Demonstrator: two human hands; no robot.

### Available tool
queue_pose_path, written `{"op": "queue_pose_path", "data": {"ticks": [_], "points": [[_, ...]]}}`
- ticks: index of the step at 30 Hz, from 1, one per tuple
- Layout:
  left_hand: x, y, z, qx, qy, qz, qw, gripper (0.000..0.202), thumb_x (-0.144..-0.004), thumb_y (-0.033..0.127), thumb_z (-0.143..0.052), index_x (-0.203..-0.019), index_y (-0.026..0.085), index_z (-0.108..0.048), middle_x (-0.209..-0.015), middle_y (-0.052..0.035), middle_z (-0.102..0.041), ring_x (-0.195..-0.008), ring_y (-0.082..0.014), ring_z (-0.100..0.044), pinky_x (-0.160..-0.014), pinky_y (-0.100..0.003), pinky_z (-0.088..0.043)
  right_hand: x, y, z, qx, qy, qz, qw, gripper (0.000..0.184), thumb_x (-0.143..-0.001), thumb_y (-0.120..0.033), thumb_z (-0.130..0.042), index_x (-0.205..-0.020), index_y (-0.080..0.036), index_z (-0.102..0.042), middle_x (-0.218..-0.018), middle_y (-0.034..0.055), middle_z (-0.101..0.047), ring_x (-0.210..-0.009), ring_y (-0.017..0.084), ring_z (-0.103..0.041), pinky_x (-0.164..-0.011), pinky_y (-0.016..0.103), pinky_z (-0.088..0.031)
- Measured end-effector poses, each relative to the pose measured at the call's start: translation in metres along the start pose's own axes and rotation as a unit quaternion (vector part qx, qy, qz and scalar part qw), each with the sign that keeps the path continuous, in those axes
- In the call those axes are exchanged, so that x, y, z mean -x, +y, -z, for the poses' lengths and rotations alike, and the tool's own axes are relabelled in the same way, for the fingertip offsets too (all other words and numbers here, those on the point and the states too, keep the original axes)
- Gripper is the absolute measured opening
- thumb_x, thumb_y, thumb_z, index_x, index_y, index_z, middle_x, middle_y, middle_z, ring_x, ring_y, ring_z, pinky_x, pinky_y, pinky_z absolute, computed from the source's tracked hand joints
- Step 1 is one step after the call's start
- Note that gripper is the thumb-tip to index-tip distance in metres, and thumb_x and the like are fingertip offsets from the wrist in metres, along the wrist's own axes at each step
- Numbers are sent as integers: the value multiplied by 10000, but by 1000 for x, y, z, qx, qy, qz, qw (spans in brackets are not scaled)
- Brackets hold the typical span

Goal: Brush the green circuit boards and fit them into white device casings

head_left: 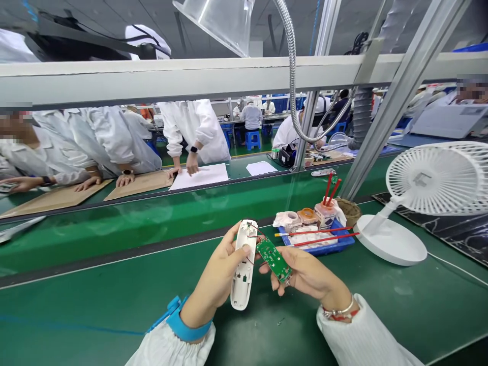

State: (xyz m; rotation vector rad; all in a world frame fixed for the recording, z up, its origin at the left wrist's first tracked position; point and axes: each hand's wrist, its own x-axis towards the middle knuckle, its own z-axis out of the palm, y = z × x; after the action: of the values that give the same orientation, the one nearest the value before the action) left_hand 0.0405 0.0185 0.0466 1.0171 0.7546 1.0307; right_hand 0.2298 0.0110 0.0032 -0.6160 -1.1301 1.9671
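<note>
My left hand (213, 269) grips a white plastic housing (241, 290), my right hand (305, 274) holds a green circuit board (273, 260), both lower center; a blue tray (337, 243) sits just beyond, open green bench (87, 300) lower left.

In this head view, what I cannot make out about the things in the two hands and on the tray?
Middle of the white plastic housing: covered by the left hand.
Parts on the green circuit board: too small to read.
Lower end of the board: partly hidden by the right hand.
White contents of the blue tray: too small, partly under the red rods.
</note>
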Motion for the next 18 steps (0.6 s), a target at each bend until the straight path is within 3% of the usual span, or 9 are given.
{"op": "queue_pose_path", "data": {"ticks": [4, 7, 9, 14, 18], "points": [[0, -1, 8, -155, -11, -38, 987, 601, -844, 297, -539, -1392, 215, -306, -1074, -68, -646, -939, -180, -587, -803, -273, -446, -2, 3, 10, -24, -26, 5, 999, 392, -745, -427, -684, -985, -123, -625, -903, 96, -657, -657, 152, -657, -570, 261, -526], [-2, -1, 14, -294, -15, -76, 953, 596, -879, 275, -471, -1426, 261, -234, -1029, -48, -659, -835, -164, -613, -750, -277, -469, -4, 3, 14, -11, -41, 2, 999, 464, -668, -394, -757, -1030, -147, -608, -875, 56, -638, -636, 157, -658, -571, 281, -529], [-4, -3, 17, -381, -9, -113, 917, 583, -888, 239, -436, -1428, 297, -224, -974, -31, -660, -755, -151, -610, -693, -271, -476, -5, 0, 12, 25, -18, 4, 1000, 495, -647, -345, -780, -1067, -158, -595, -854, 37, -634, -641, 148, -656, -598, 280, -526], [-13, -11, 23, -555, -26, -230, 799, 508, -867, 96, -346, -1295, 339, -469, -1019, -42, -596, -778, -126, -588, -678, -242, -475, -6, -5, -2, 171, 71, 11, 983, 432, -643, -271, -775, -1027, -161, -612, -827, 27, -642, -669, 125, -633, -630, 252, -509], [-16, -16, 24, -602, -6, -262, 755, 458, -859, 87, -348, -1193, 308, -572, -1124, -68, -557, -858, -141, -603, -668, -231, -482, -7, -3, -18, 288, 126, 37, 949, 196, -714, -223, -700, -889, -171, -627, -767, -4, -608, -637, 93, -589, -556, 189, -482]]}}
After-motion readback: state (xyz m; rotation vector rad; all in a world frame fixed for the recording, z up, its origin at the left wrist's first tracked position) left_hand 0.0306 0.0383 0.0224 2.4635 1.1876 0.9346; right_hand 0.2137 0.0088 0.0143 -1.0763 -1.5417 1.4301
